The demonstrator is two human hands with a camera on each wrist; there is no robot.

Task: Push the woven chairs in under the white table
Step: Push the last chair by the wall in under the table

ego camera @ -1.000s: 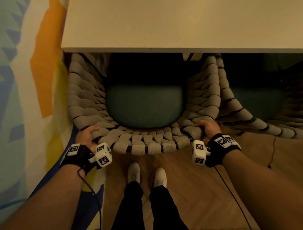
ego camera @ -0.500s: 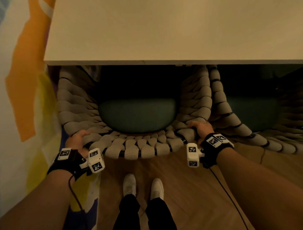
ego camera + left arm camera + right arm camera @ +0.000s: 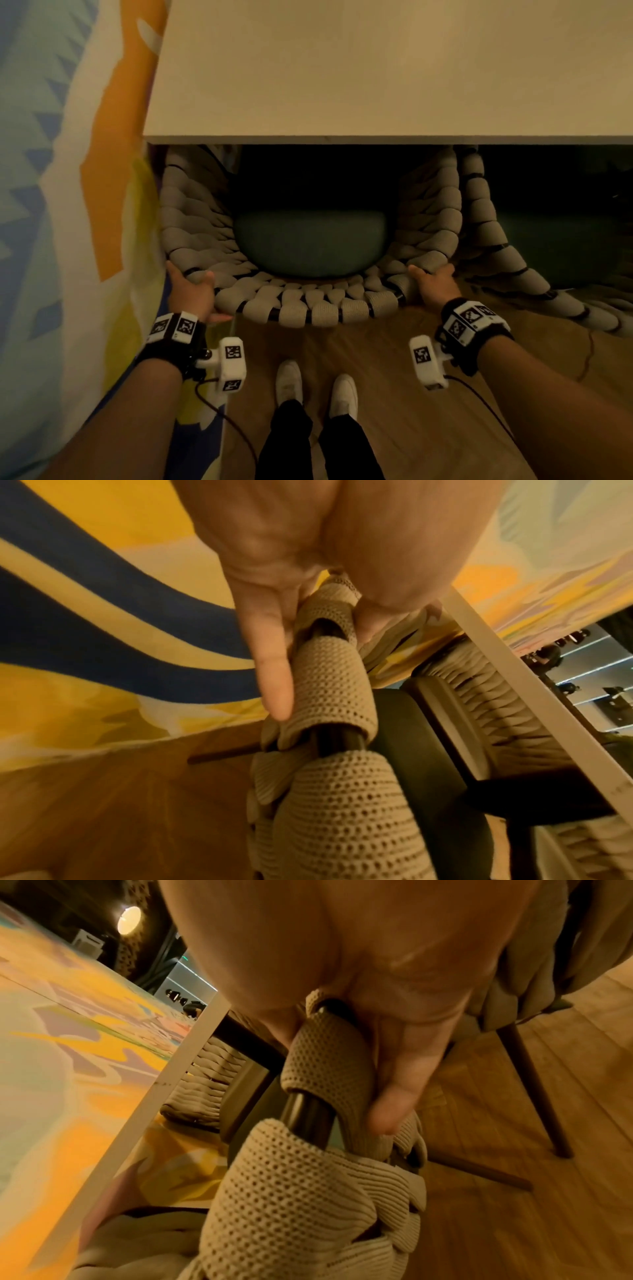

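Note:
A woven beige chair (image 3: 308,308) with a green seat cushion (image 3: 308,243) stands partly under the white table (image 3: 376,68), only its curved back rim sticking out. My left hand (image 3: 191,291) rests on the rim's left end, my right hand (image 3: 433,284) on its right end. Both have straight fingers, with the rim lying in the fork between thumb and fingers. The left wrist view shows a straight finger (image 3: 274,669) along the knitted rim (image 3: 329,683). In the right wrist view a finger (image 3: 400,1083) lies beside the rim (image 3: 325,1056). A second woven chair (image 3: 507,263) stands to the right, also partly under the table.
A colourful patterned wall (image 3: 68,171) runs close along the left of the chair. Behind the chair lies wooden floor (image 3: 394,411), where my feet in white shoes (image 3: 289,380) stand. A thin cable (image 3: 587,356) lies on the floor at the right. The second chair's dark legs (image 3: 534,1091) stand nearby.
The chair has slid further under the table, so less of the cushion shows. Both hands went from curled round the rim to straight fingers against it.

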